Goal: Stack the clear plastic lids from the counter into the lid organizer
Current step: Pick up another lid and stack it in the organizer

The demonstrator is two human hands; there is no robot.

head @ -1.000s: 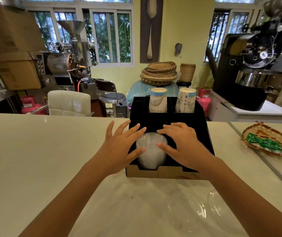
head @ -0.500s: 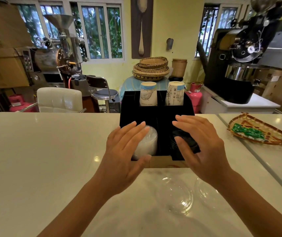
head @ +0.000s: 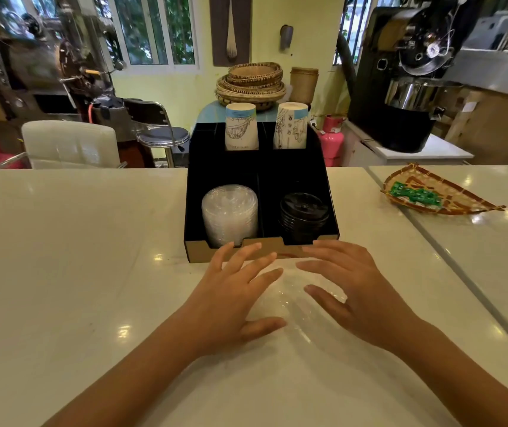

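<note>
A black lid organizer [head: 329,208] with a cardboard front stands on the white counter. Its left front slot holds a stack of clear plastic lids [head: 229,212]; the right front slot holds black lids [head: 303,215]. On the counter just in front lies a clear domed lid [head: 289,298], faint and blurred. My left hand [head: 234,298] and my right hand [head: 354,291] hover on either side of it, fingers spread, holding nothing. Whether they touch the lid I cannot tell.
Two paper cup stacks [head: 241,126] stand in the organizer's back slots. A woven tray [head: 437,195] with green packets lies at the right. A seam [head: 449,266] in the counter runs diagonally on the right. Chairs and coffee roasters stand beyond the counter.
Both hands have pulled back from the organizer's front slots toward me and now flank a loose clear lid on the counter. The clear stack stays in its slot.
</note>
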